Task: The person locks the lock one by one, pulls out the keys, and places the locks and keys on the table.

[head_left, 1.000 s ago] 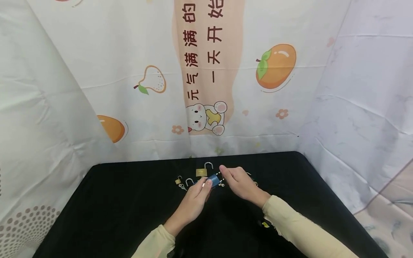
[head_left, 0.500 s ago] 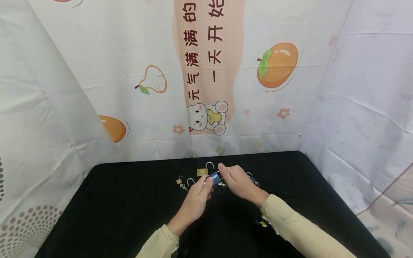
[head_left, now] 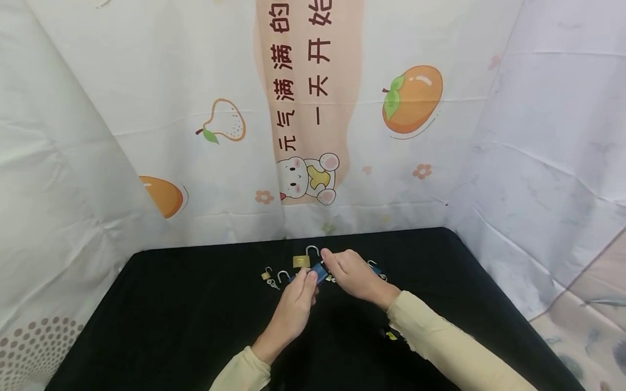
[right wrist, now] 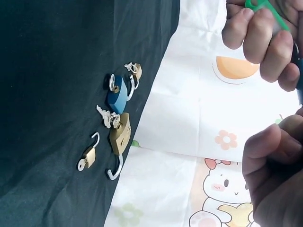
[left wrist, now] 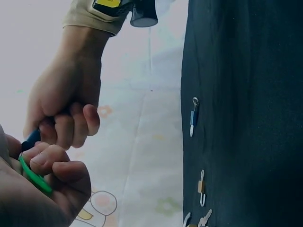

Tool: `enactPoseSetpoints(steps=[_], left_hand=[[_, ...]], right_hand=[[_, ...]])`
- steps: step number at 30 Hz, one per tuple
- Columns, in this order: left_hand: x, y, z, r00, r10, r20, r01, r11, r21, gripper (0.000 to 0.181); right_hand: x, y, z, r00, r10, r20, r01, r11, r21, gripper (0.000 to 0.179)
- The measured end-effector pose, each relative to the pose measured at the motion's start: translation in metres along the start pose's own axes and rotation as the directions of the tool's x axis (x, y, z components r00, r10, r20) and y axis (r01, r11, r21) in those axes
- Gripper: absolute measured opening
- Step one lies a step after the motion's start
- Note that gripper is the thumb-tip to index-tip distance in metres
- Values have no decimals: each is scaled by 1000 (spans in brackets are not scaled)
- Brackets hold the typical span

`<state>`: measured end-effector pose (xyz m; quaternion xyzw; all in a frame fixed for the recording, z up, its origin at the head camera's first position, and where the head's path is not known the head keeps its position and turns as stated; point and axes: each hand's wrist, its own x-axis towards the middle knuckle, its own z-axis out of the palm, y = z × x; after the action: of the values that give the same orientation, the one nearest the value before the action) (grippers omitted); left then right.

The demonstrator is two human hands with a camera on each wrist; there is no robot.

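Note:
My left hand (head_left: 293, 304) grips the body of a blue padlock (head_left: 320, 272), thumb on top. A green plastic piece (left wrist: 35, 177), perhaps a key tag, is also in that hand, shown in both wrist views. My right hand (head_left: 356, 276) holds the shackle end of the padlock with curled fingers, thumb along the top. Its fingers hide most of the shackle. In the left wrist view, a bit of the dark blue padlock (left wrist: 31, 140) shows between the two hands. Both hands are raised above the black table.
Behind the hands lie several padlocks with open shackles and keys: a large brass padlock (right wrist: 120, 135), a blue padlock (right wrist: 117, 96), small brass padlocks (right wrist: 90, 157), and another blue one (left wrist: 194, 117) to the right. A printed white curtain (head_left: 235, 179) stands behind the black tabletop (head_left: 195, 315).
The padlock body and my right hand have drawn closer together, so less of the shackle shows between them. Both hands keep their hold. The head view has shifted slightly.

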<state>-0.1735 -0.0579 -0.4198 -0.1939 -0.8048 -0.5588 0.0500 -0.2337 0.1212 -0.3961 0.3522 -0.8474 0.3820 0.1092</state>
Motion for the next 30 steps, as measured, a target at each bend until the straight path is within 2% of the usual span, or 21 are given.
enactPoseSetpoints(steps=[5,14,17,20,22,24,27,30], left_hand=[[-1,0,-1,1000,-19,4,19,1000,21,40],[-1,0,-1,999,-26,26,26,1000,12,40],[0,0,-2,996,-23,81,25,1000,-16,37],[1,1,-6,982,-8,187,16,999,-42,35],[2,2,-9,968,-6,250,24,997,-69,33],[2,2,-11,961,-2,277,26,996,-81,31],[1,1,-14,967,-13,253,37,995,-89,28],[1,-2,-15,980,-18,197,27,999,-45,26]], right_hand=[[0,0,2,998,42,40,-42,999,-10,55],[0,1,2,997,47,53,-46,999,-25,56],[0,1,-2,995,50,87,-47,998,-35,57],[0,2,-8,989,36,146,-32,999,-35,57],[-1,2,-14,980,47,193,-47,999,-7,57],[-2,6,-19,974,73,215,-86,995,49,54],[-7,13,-24,967,151,207,-185,970,156,47],[-14,22,-25,956,214,199,-262,930,259,37]])
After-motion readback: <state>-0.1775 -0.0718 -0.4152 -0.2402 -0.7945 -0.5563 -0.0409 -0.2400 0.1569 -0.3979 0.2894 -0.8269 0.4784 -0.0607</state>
